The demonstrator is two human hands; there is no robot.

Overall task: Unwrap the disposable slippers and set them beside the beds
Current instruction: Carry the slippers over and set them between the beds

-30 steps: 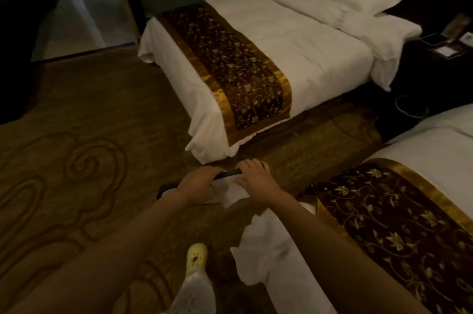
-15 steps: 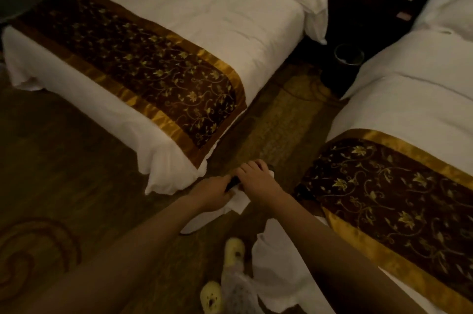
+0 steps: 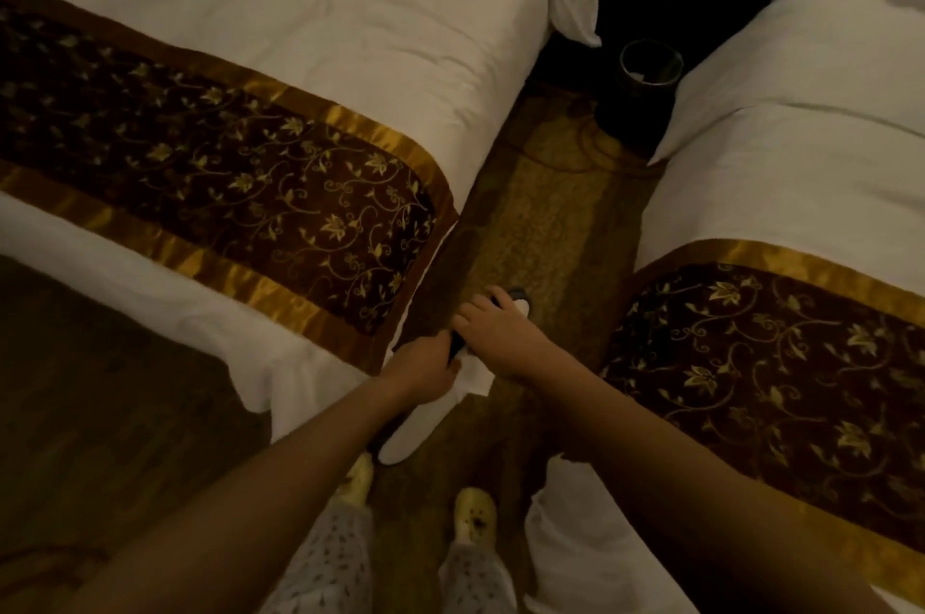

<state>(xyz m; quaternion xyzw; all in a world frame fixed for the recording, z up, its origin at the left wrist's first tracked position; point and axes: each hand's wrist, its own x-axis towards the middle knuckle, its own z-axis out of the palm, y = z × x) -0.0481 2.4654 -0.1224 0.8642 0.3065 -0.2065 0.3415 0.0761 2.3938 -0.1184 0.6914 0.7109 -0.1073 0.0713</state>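
Slippers held at centre frame, over the carpet aisle between the two beds. Left hand closed on the white pair's middle; right hand gripping the upper end, where a dark sole edge shows. Probably pulling the pair apart or working off a wrapper; which, I cannot tell. Thin, flat, soft-looking white fabric. Left bed: white linen, brocade runner with gold satin border.
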